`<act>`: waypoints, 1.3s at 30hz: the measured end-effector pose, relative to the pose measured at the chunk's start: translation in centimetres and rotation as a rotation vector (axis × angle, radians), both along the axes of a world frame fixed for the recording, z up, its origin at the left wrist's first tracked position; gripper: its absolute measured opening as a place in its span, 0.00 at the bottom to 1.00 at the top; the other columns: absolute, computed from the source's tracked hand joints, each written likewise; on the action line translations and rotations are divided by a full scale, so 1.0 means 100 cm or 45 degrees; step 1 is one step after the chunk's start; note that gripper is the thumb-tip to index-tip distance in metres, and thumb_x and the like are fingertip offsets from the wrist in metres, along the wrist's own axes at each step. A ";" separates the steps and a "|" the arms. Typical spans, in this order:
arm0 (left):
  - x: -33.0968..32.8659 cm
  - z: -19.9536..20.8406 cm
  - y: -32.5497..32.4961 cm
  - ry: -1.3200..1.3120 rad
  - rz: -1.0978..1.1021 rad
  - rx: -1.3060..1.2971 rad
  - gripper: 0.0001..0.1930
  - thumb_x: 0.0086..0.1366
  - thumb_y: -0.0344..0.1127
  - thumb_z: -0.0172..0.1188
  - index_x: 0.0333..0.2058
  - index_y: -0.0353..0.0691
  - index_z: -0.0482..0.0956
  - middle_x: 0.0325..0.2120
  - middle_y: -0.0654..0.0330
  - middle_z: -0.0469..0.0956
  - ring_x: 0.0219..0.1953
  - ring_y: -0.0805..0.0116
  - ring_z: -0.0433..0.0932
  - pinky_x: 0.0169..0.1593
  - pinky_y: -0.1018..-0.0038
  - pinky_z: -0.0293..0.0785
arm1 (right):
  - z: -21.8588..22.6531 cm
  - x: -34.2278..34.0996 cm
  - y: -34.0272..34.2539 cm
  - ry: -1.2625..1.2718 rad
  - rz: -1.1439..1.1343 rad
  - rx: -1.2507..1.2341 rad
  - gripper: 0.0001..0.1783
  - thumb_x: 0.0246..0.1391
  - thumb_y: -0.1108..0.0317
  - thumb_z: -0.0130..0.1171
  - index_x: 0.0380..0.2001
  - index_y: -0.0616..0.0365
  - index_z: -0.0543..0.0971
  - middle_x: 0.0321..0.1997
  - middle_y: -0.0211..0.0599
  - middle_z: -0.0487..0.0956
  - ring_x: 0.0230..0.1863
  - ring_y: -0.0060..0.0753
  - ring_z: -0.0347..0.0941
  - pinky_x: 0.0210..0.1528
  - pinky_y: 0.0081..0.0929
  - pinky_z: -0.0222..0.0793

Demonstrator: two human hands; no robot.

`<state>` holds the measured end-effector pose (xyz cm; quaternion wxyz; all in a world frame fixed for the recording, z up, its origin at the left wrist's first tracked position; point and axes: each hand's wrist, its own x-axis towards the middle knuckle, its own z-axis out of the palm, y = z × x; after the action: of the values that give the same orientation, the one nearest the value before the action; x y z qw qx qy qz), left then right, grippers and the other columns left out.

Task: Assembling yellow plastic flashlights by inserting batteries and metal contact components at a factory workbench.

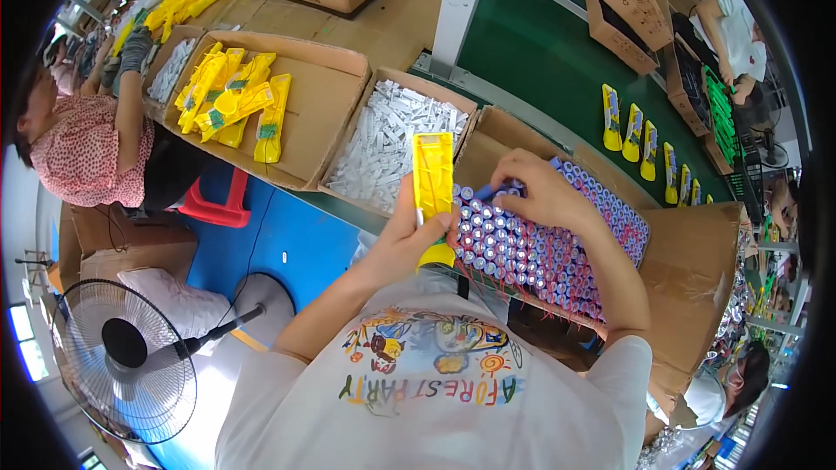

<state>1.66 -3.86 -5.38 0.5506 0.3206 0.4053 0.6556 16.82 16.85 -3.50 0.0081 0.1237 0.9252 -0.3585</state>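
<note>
My left hand [399, 242] is closed around a long yellow plastic casing [433, 176], held upright in front of my chest with its hollow side facing me and thin wires inside. To its right, my right hand [547, 193] reaches over a cardboard box packed with purple-blue cylindrical battery cells [522, 252], which have red wires among them. Thumb and fingers pinch one blue battery cell [485, 192] at the box's left part. Its far end is hidden by my fingers.
Left of the cells, a carton holds small white plastic pieces [383, 135]. Beyond it, another carton [309, 122] has several yellow casings. More yellow casings [649, 148] stand in a row on the green conveyor [514, 43]. A co-worker [91, 139] sits at left, near a fan [126, 357].
</note>
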 end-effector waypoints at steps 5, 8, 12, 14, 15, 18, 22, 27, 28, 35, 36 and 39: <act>0.008 0.000 -0.006 0.005 -0.049 -0.014 0.24 0.68 0.24 0.46 0.59 0.44 0.49 0.33 0.59 0.69 0.32 0.72 0.71 0.40 0.72 0.73 | -0.003 -0.003 0.013 -0.155 -0.192 -0.313 0.19 0.43 0.68 0.70 0.41 0.62 0.79 0.35 0.33 0.79 0.37 0.22 0.73 0.42 0.22 0.70; 0.010 -0.001 -0.008 0.031 -0.062 0.024 0.23 0.68 0.24 0.46 0.58 0.44 0.49 0.32 0.59 0.69 0.31 0.72 0.71 0.39 0.72 0.73 | 0.003 -0.016 0.017 -0.434 -0.205 -0.301 0.16 0.45 0.69 0.68 0.38 0.62 0.80 0.31 0.31 0.80 0.33 0.22 0.74 0.41 0.21 0.71; 0.008 -0.002 -0.009 -0.009 -0.042 0.007 0.23 0.68 0.24 0.45 0.58 0.44 0.49 0.33 0.59 0.69 0.32 0.71 0.72 0.39 0.72 0.73 | -0.007 -0.024 0.006 -0.306 -0.233 -0.284 0.13 0.44 0.69 0.67 0.36 0.61 0.81 0.28 0.31 0.80 0.29 0.21 0.74 0.37 0.21 0.71; 0.006 0.002 -0.010 -0.045 -0.081 -0.020 0.23 0.68 0.25 0.46 0.58 0.44 0.49 0.33 0.59 0.69 0.32 0.71 0.72 0.39 0.72 0.73 | 0.007 -0.025 -0.010 -0.030 -0.397 0.023 0.12 0.44 0.70 0.66 0.35 0.61 0.81 0.29 0.34 0.79 0.30 0.23 0.74 0.34 0.22 0.70; 0.007 0.002 -0.007 -0.051 -0.061 -0.009 0.23 0.68 0.25 0.46 0.58 0.44 0.49 0.33 0.59 0.69 0.32 0.71 0.72 0.39 0.72 0.73 | 0.000 -0.023 -0.014 0.429 -0.400 0.246 0.13 0.42 0.72 0.65 0.35 0.59 0.82 0.32 0.34 0.79 0.29 0.28 0.73 0.32 0.24 0.67; 0.009 0.000 -0.004 -0.054 -0.030 -0.063 0.23 0.68 0.25 0.48 0.58 0.42 0.51 0.32 0.61 0.69 0.32 0.75 0.72 0.37 0.76 0.72 | 0.042 -0.024 -0.044 0.862 -0.103 1.099 0.16 0.39 0.71 0.66 0.37 0.55 0.82 0.35 0.33 0.79 0.31 0.32 0.74 0.36 0.26 0.70; 0.009 -0.007 -0.003 -0.093 -0.022 -0.082 0.27 0.68 0.28 0.50 0.62 0.44 0.50 0.38 0.61 0.71 0.37 0.74 0.74 0.41 0.74 0.73 | 0.050 -0.020 -0.076 0.778 0.278 0.984 0.20 0.37 0.71 0.67 0.40 0.56 0.81 0.39 0.35 0.79 0.36 0.34 0.76 0.38 0.26 0.73; -0.004 0.003 -0.011 -0.121 0.009 -0.132 0.32 0.67 0.28 0.51 0.65 0.44 0.45 0.38 0.60 0.71 0.38 0.74 0.74 0.42 0.75 0.74 | 0.028 -0.026 -0.085 0.760 0.366 0.831 0.20 0.42 0.76 0.63 0.43 0.65 0.79 0.48 0.43 0.78 0.48 0.40 0.77 0.46 0.29 0.76; -0.014 0.013 -0.017 -0.110 -0.127 -0.246 0.34 0.66 0.27 0.51 0.66 0.44 0.43 0.38 0.60 0.71 0.37 0.74 0.74 0.42 0.75 0.74 | 0.024 -0.029 -0.089 0.762 0.354 0.852 0.21 0.43 0.76 0.63 0.44 0.66 0.78 0.48 0.44 0.78 0.49 0.41 0.77 0.49 0.31 0.76; -0.050 0.013 -0.056 -0.182 0.068 -0.515 0.40 0.64 0.27 0.54 0.68 0.44 0.38 0.37 0.59 0.72 0.34 0.72 0.76 0.38 0.73 0.76 | -0.002 -0.086 -0.114 0.815 0.540 0.937 0.20 0.55 0.68 0.57 0.47 0.71 0.75 0.51 0.49 0.76 0.55 0.44 0.73 0.56 0.31 0.72; -0.050 0.013 -0.060 -0.189 0.153 -0.506 0.39 0.63 0.28 0.55 0.67 0.43 0.41 0.36 0.59 0.73 0.34 0.72 0.76 0.37 0.73 0.76 | -0.007 -0.087 -0.120 0.808 0.585 1.022 0.20 0.56 0.68 0.56 0.48 0.72 0.75 0.51 0.50 0.76 0.56 0.44 0.72 0.56 0.32 0.72; -0.053 0.020 -0.071 -0.273 0.140 -0.533 0.34 0.62 0.29 0.57 0.64 0.43 0.50 0.35 0.59 0.72 0.33 0.71 0.75 0.37 0.73 0.75 | -0.006 -0.096 -0.120 0.812 0.598 0.808 0.18 0.55 0.73 0.53 0.49 0.68 0.76 0.52 0.47 0.76 0.57 0.41 0.72 0.57 0.32 0.71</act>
<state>-3.68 -10.91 -3.39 0.6084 0.1053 0.4885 0.6165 7.20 4.85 -4.05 -0.2324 -0.2069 0.9479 -0.0680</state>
